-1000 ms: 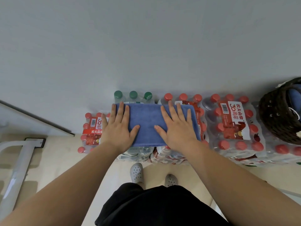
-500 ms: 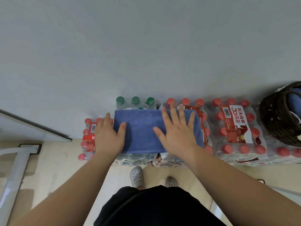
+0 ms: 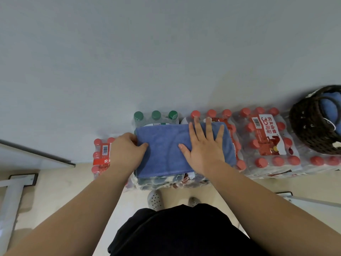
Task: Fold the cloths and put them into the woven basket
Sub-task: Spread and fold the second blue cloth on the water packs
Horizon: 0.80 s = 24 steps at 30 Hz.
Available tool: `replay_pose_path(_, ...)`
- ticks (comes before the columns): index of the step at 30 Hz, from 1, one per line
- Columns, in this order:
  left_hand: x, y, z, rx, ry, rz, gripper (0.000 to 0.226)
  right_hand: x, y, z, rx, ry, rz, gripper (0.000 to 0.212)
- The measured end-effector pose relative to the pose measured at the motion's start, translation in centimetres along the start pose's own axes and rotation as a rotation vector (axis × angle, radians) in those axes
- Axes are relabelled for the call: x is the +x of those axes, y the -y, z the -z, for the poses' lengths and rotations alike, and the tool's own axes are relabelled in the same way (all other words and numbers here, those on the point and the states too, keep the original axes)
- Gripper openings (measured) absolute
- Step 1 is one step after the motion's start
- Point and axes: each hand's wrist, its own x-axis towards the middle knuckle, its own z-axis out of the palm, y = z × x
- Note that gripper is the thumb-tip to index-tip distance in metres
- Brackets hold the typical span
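- Blue cloth (image 3: 166, 150) lying as a folded band across the tops of shrink-wrapped bottle packs (image 3: 265, 141), used here as the work surface, close against the wall (image 3: 166, 52)
- Pinned flat on its right half by the right hand (image 3: 204, 146), palm down, fingers (image 3: 208, 130) straight and spread apart, likely to stop the layers sliding
- Gripped at its left edge by the left hand (image 3: 127, 150), thumb on top and the rest curled round the hem, apparently ready to bring that end over for another fold
- Both forearms reaching forward and down from the body, wrists about level with the cloth
- Woven basket (image 3: 310, 130) well off to the right on the same row of packs, with a second cloth (image 3: 330, 106) already inside
- Judged stage: folding unfinished, transfer to the basket not yet begun
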Motion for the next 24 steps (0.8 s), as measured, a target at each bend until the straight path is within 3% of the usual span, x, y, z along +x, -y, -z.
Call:
replay_pose_path(4,0.0,-0.5,0.1,-0.103,0.035,0.059,0.014,-0.5,0.6,0.1,-0.037,0.024,0.164,0.086)
replay_pose_path(11,-1.2,-2.6,0.9,-0.316,0.055,0.128,0.018,-0.6,0.3,-0.6,-0.023,0.062,0.145,0.09)
replay_pose_path(18,-3.2,-7.2,1.8,-0.534,0.041,0.096,0.029,-1.8,-3.7,-0.5,0.271,-0.019,0.179,0.092)
replay_pose_path(24,-4.7,-12.9,-2.1,-0.36,0.038,-0.092,0.023,-3.2,-9.8,-0.1,0.654,-0.059,0.131,0.082)
